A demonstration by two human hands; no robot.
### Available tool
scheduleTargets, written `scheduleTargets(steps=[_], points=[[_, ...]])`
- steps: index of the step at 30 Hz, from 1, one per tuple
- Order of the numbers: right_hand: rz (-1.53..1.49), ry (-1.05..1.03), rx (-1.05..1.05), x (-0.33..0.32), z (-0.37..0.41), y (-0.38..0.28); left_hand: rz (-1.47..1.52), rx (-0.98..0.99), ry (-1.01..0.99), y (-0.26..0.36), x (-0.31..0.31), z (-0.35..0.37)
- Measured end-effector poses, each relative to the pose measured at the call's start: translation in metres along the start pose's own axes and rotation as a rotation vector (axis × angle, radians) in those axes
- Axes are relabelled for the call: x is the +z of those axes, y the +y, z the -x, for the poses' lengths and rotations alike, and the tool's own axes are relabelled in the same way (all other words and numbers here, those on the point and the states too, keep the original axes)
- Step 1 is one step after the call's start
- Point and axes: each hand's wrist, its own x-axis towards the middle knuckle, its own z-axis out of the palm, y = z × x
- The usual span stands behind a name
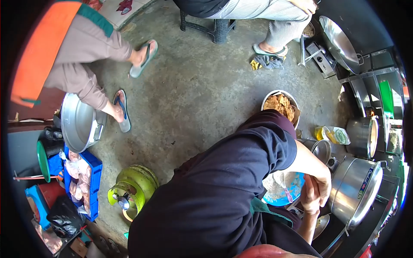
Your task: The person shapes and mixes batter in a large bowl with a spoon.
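The blue basin (297,179) holds a pale mixture (273,184) and a pink-handled utensil (287,194). Left hand (323,185) and right hand (309,198) meet just beside the basin—fingers bent, in mutual contact; whether either grasps an item cannot be determined. Beyond the hands: large steel pot (347,185). Farther out—a round container (263,102) of browned food, on the floor (189,90).

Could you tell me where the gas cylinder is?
In the head view's lower left, the gas cylinder stands on the floor, right of the blue crate.
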Motion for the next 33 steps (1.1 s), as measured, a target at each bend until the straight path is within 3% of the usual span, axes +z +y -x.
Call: scheduleTargets(steps=[1, 5, 8, 10, 14, 15, 17, 20, 23, 27, 28, 31, 33], points=[[0.043, -0.007, -0.021, -0.004, 0.004, 0.005, 0.007, 0.002, 0.004, 0.002, 0.0, -0.002], [0.033, 0.317, -0.063, 0.018, 0.083, 0.09, 0.056, 0.024, 0.04, 0.008, -0.01, -0.009], [-0.258, 0.704, -0.192, -0.006, 0.002, 0.053, 0.074, 0.015, 0.061, 0.01, -0.012, -0.013], [-0.261, 0.872, 0.075, -0.028, -0.048, 0.0, 0.08, 0.019, 0.07, 0.012, -0.013, -0.018], [-0.59, 0.973, 0.396, -0.06, -0.076, -0.012, 0.104, 0.024, 0.092, 0.018, -0.017, -0.026], [-0.871, 0.95, 0.399, -0.07, -0.069, -0.003, 0.11, 0.023, 0.098, 0.019, -0.018, -0.027], [-1.3, 1.107, 0.441, -0.074, -0.079, 0.004, 0.121, 0.023, 0.1, 0.019, -0.019, -0.03], [-2.165, 0.745, 0.146, -0.078, -0.047, 0.048, 0.129, 0.019, 0.109, 0.019, -0.02, -0.034], [-2.123, 0.541, 0.054, -0.062, -0.035, 0.058, 0.142, 0.011, 0.118, 0.019, -0.021, -0.037], [-1.899, 0.479, 0.336, -0.061, -0.002, 0.088, 0.158, 0.007, 0.126, 0.02, -0.02, -0.043], [-1.658, 0.755, 0.6, -0.054, 0.008, 0.092, 0.157, 0.002, 0.128, 0.018, -0.019, -0.043], [-1.28, 0.932, 0.77, -0.043, -0.017, 0.069, 0.173, -0.002, 0.134, 0.02, -0.016, -0.049], [-1.025, 0.774, 0.772, -0.046, -0.009, 0.075, 0.185, -0.004, 0.138, 0.019, -0.016, -0.052]])
